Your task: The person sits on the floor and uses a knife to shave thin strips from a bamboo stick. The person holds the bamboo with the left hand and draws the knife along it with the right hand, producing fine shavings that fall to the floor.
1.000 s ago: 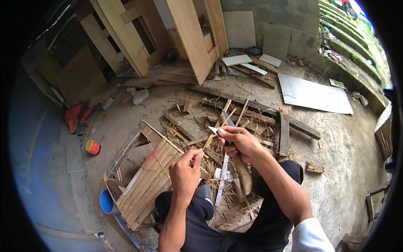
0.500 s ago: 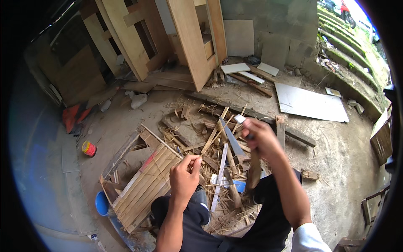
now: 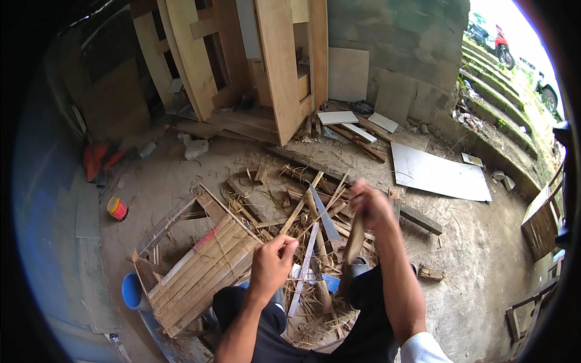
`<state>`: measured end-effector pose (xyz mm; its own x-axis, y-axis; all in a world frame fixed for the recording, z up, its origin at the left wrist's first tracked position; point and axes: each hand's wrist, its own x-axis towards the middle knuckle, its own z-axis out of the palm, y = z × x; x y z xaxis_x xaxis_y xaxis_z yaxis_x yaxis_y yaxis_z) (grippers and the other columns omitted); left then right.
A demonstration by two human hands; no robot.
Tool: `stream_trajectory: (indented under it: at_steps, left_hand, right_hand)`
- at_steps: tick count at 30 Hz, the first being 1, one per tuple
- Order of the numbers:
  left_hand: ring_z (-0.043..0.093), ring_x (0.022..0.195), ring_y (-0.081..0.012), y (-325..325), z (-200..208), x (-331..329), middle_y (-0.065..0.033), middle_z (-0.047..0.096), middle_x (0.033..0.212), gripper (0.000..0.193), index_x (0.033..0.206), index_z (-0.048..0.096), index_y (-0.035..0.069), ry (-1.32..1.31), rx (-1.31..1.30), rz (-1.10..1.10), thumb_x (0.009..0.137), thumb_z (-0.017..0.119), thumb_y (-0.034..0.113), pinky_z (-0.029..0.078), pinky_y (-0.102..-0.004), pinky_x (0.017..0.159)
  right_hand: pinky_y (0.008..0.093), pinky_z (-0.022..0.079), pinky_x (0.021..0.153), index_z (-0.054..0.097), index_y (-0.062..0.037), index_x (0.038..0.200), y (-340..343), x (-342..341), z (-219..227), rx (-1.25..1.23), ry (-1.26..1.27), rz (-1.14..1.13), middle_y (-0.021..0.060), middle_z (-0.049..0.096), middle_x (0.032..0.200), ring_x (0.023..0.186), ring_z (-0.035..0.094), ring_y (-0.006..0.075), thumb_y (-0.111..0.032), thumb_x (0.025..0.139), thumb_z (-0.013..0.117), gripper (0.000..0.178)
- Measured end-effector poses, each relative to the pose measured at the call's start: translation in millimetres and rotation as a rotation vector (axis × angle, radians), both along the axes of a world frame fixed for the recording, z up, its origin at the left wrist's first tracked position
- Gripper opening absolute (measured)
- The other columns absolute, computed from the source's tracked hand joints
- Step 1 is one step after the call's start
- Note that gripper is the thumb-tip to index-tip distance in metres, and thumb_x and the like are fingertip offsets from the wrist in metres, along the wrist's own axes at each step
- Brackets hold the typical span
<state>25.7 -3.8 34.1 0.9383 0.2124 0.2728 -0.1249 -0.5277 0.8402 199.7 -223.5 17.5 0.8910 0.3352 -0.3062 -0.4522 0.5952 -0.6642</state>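
My left hand (image 3: pixel 273 260) is closed in a pinch above the scrap wood; what it pinches is too small to make out. A thin wooden strip (image 3: pixel 324 204) runs close to its fingertips, but I cannot tell whether they touch it. My right hand (image 3: pixel 373 207), smeared by motion, is wrapped round a long brown blade-like tool (image 3: pixel 354 245) that points down toward my leg. Between my hands, a grey tapered saw blade (image 3: pixel 325 215) lies on the scrap pile. To the left, a slatted wooden panel (image 3: pixel 203 266) lies tilted beside my knee.
A blue bucket (image 3: pixel 132 291) and a yellow-and-red tub (image 3: pixel 117 208) stand at left. A dark beam (image 3: pixel 420 220) crosses behind the pile. A white sheet (image 3: pixel 439 172) lies at right. Tall wooden frames (image 3: pixel 284 72) stand at the back, and a wood block (image 3: pixel 431 273) lies near my right forearm.
The view has shifted a little. My right hand has turned, and the pale piece seen beside its fingers no longer shows; the tool now slants down-left. My left hand remains closed.
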Motion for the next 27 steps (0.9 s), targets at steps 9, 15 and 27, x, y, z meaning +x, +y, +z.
stream_trajectory:
  at_steps: [9, 15, 27]
  left_hand:
    - [0.044, 0.060, -0.0021, 26, 5, -4, 0.0037, 0.054, 0.069, 0.015, 0.095, 0.063, 0.000, 0.158, -0.455, 0.000, 0.095, 0.054, 0.012, 0.034, -0.0184, 0.053]
    - [0.038, 0.056, -0.0010, 12, 9, 4, 0.0062, 0.047, 0.066, 0.015, 0.095, 0.063, 0.003, 0.107, -0.556, -0.076, 0.097, 0.052, 0.014, 0.030, -0.0187, 0.050]
    - [0.042, 0.053, -0.0041, 8, 7, -2, 0.0016, 0.053, 0.063, 0.018, 0.093, 0.062, 0.002, -0.012, -0.169, -0.001, 0.096, 0.054, 0.018, 0.034, -0.0229, 0.049]
  right_hand:
    - [0.0209, 0.043, 0.050, 0.057, -0.0064, 0.105, -15, -27, 5, -0.466, -0.188, 0.070, -0.0017, 0.055, 0.074, 0.057, 0.048, 0.0064, -0.026, 0.091, 0.062, 0.025]
    - [0.0303, 0.051, 0.074, 0.056, -0.0010, 0.119, 63, -72, 10, -0.880, -0.680, 0.246, 0.0116, 0.066, 0.104, 0.084, 0.064, 0.0203, -0.033, 0.092, 0.060, 0.042]
    - [0.0173, 0.027, 0.042, 0.056, -0.0079, 0.101, 96, -78, 17, -0.009, -0.282, 0.494, -0.0025, 0.052, 0.071, 0.048, 0.035, 0.0036, -0.022, 0.101, 0.045, 0.018]
